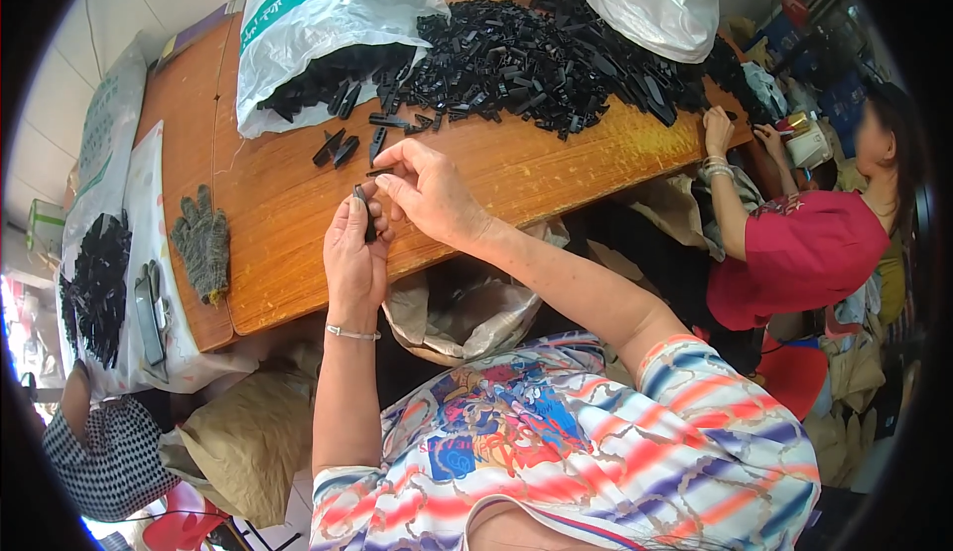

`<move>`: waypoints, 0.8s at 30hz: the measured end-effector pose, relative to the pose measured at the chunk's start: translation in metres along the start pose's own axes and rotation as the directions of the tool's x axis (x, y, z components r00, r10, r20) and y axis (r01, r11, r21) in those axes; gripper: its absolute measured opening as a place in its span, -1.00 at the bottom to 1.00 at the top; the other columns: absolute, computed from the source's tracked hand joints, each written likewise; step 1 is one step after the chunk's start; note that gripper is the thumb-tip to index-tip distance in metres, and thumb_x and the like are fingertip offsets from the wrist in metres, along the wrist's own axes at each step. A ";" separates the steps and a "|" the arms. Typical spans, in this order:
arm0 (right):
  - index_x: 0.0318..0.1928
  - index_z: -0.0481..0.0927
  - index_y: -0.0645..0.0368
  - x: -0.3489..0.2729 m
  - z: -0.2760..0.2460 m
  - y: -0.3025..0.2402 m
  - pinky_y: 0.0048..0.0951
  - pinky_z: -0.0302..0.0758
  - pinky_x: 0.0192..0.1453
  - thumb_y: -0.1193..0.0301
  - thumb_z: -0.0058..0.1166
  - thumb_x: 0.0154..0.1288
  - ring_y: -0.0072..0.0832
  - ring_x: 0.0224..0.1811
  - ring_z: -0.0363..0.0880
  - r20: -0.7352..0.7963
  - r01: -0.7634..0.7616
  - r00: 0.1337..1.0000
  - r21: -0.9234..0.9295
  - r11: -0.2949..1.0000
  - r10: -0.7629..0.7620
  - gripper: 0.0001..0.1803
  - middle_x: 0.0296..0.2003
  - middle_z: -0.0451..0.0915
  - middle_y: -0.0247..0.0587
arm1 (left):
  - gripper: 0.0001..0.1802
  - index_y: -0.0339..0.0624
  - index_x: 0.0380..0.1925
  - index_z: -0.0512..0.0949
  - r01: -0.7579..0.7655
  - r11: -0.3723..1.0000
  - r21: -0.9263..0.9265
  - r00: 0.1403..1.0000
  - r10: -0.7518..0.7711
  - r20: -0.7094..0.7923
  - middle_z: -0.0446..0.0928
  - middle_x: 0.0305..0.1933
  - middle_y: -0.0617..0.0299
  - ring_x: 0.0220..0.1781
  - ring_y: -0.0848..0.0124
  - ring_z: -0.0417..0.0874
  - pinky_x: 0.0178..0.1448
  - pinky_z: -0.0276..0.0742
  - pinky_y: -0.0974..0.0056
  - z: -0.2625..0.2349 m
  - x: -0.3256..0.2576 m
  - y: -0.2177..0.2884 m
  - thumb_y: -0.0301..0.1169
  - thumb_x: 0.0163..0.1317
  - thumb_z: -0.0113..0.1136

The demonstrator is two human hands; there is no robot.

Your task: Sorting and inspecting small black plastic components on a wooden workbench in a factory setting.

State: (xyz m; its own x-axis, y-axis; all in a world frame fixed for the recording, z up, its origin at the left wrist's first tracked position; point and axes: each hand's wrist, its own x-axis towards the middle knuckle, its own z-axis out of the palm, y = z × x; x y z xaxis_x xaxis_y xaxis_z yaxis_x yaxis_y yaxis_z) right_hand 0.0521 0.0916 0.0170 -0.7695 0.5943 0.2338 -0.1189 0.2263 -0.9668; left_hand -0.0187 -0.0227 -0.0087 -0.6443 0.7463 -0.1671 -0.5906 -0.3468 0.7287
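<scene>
Over the front edge of the wooden table, both of my hands are raised close together. My left hand [354,253] grips a black, elongated plastic piece [370,221] upright between thumb and fingers. Just above it, my right hand [434,192] pinches a small, thin black plastic part [378,173]; its exact shape is too small to make out. Several loose black plastic parts [345,150] lie on the table beyond my fingers. Behind them spreads a large heap of similar black parts [516,65].
A white-and-green woven sack [338,15] spills black parts at the back left. Another sack [655,10] stands far right. A grey knitted glove [203,245] lies at left. An open sack [462,328] hangs below the table edge. Co-workers sit at right [809,253] and lower left [109,457].
</scene>
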 end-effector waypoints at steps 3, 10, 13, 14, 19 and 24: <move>-0.16 0.46 0.31 0.001 0.001 0.005 -0.62 0.45 -0.47 0.55 0.02 0.31 -0.70 -0.50 0.50 0.030 -0.014 0.999 0.032 0.999 0.014 -0.87 -0.42 0.59 -0.28 | -0.74 -0.19 -0.05 0.45 -0.010 0.997 0.079 1.000 0.011 -0.008 0.40 -0.40 0.37 -0.46 0.62 0.32 -0.43 0.28 0.54 0.004 -0.002 0.001 -0.28 0.44 -0.07; -0.20 0.47 0.31 -0.002 0.005 0.001 -0.62 0.45 -0.44 0.54 0.06 0.28 -0.68 -0.47 0.50 0.002 0.033 0.999 -0.058 0.998 -0.033 -0.89 -0.43 0.58 -0.28 | -0.76 -0.17 -0.12 0.44 -0.107 0.958 0.267 0.994 0.109 0.008 0.30 -0.54 0.41 -0.65 0.70 0.15 -0.60 0.05 0.58 0.004 -0.008 0.001 -0.25 0.44 -0.07; -0.24 0.48 0.31 -0.002 0.007 0.005 -0.52 0.49 -0.36 0.52 0.11 0.24 -0.55 -0.43 0.56 -0.020 0.080 0.996 -0.081 0.993 -0.082 -0.86 -0.44 0.58 -0.21 | -0.76 -0.17 -0.14 0.44 -0.125 0.950 0.286 0.991 0.131 -0.001 0.29 -0.55 0.42 -0.66 0.71 0.12 -0.61 0.00 0.58 0.006 -0.008 0.001 -0.25 0.44 -0.07; -0.27 0.49 0.31 -0.003 0.008 0.006 -0.43 0.52 -0.31 0.50 0.16 0.19 -0.44 -0.41 0.61 -0.039 0.110 0.993 -0.078 0.991 -0.113 -0.84 -0.46 0.60 -0.13 | -0.76 -0.17 -0.14 0.44 -0.124 0.950 0.286 0.991 0.130 -0.001 0.29 -0.55 0.42 -0.66 0.71 0.12 -0.61 0.00 0.58 0.006 -0.008 0.001 -0.25 0.44 -0.07; -0.28 0.47 0.30 -0.006 0.006 0.008 -0.40 0.53 -0.31 0.50 0.16 0.18 -0.35 -0.40 0.62 0.013 0.130 0.992 -0.116 0.985 -0.129 -0.83 -0.46 0.59 -0.09 | -0.79 -0.16 -0.21 0.44 -0.127 0.942 0.311 0.991 0.135 -0.004 0.28 -0.55 0.44 -0.66 0.72 0.12 -0.62 -0.01 0.58 0.004 -0.009 -0.001 -0.26 0.44 -0.08; -0.23 0.45 0.31 -0.009 0.002 0.010 -0.51 0.50 -0.31 0.56 0.11 0.24 -0.53 -0.39 0.56 0.064 0.170 0.985 -0.158 0.973 -0.162 -0.86 -0.42 0.57 -0.17 | -0.79 -0.16 -0.23 0.44 -0.132 0.934 0.332 0.990 0.138 0.007 0.27 -0.57 0.46 -0.66 0.73 0.12 -0.62 0.00 0.58 0.005 -0.011 -0.003 -0.26 0.45 -0.09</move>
State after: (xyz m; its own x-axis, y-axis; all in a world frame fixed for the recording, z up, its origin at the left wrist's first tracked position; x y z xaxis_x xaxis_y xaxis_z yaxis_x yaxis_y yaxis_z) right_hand 0.0570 0.0869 0.0052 -0.7784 0.4995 0.3803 -0.1474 0.4434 -0.8841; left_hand -0.0080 -0.0272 -0.0057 -0.7165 0.6950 -0.0606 -0.3054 -0.2343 0.9230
